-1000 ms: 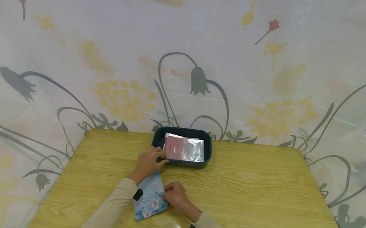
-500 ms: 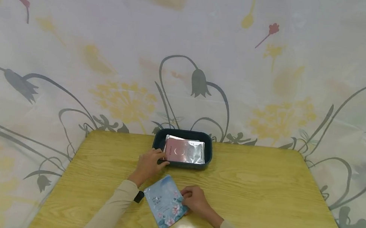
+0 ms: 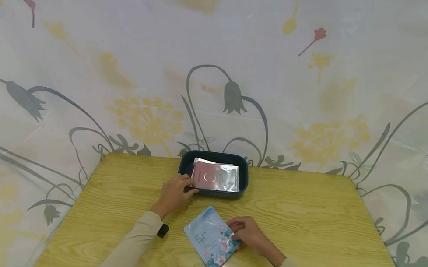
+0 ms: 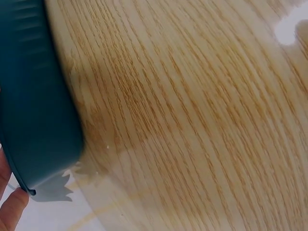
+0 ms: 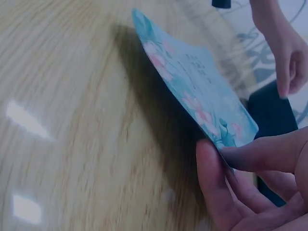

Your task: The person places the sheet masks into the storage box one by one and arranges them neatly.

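Note:
My right hand [image 3: 251,234] pinches one edge of a light blue sheet mask packet [image 3: 206,236] printed with pink flowers. In the right wrist view the packet [image 5: 197,82] is tilted above the table, its shadow beneath, with thumb and fingers on opposite faces. My left hand [image 3: 173,192] grips the near left rim of a dark teal plastic bin [image 3: 217,193]; its fingertips [image 4: 13,204] show at the rim in the left wrist view. Inside the bin lies a pink and silver foil packet [image 3: 213,176], overlapping another silvery packet mostly hidden under it.
The wood-grain table [image 3: 306,232] carries the bin at its back edge, against a hanging flower-printed cloth [image 3: 216,41]. Black wrist cameras are strapped to both wrists. Light glares off the table near its front.
My right hand has moved rightward with the blue sheet mask packet, out from under my left forearm, turning it so its printed face shows. My left hand stays on the bin's rim.

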Demonstrator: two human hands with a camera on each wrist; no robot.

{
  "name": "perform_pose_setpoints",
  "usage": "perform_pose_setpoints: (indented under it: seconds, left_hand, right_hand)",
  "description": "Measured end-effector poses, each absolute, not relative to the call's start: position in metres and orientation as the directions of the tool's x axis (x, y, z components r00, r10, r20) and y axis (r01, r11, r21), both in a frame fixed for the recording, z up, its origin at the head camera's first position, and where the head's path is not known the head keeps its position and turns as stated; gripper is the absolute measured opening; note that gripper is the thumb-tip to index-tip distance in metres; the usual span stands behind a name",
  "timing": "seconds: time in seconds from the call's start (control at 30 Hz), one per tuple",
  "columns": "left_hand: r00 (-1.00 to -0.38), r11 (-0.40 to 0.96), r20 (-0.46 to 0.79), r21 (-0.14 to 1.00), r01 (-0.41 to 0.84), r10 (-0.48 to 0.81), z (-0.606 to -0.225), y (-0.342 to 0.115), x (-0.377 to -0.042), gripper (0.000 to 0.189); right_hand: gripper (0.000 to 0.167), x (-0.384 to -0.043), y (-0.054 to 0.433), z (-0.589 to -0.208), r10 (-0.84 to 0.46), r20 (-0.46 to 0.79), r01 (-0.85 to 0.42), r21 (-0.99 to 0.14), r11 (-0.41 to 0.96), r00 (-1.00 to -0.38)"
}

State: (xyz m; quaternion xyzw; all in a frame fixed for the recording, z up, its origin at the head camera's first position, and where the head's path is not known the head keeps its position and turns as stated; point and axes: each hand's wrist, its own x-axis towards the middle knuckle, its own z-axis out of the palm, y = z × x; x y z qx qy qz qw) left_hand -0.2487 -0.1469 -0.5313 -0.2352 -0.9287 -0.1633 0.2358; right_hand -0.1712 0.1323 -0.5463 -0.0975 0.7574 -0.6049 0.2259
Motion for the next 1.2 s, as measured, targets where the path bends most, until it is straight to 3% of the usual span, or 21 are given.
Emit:
perform_pose_setpoints:
  seconds: [0.43, 1.2]
  left_hand:
    - [-0.8, 0.841, 0.49, 0.216, 0.496, 0.347, -0.53, -0.145, -0.243, 0.019]
    - [-0.813, 0.848, 0.476, 0.223, 0.482, 0.337, -0.529, -0.147, -0.245, 0.017]
  right_hand:
    - [0.036, -0.178, 0.167, -0.545, -0.424, -0.231, 0.107, -0.949, 0.297, -0.876]
    - [0.039, -0.184, 0.211, -0.511, -0.453, -0.246, 0.167, -0.964, 0.207, -0.857]
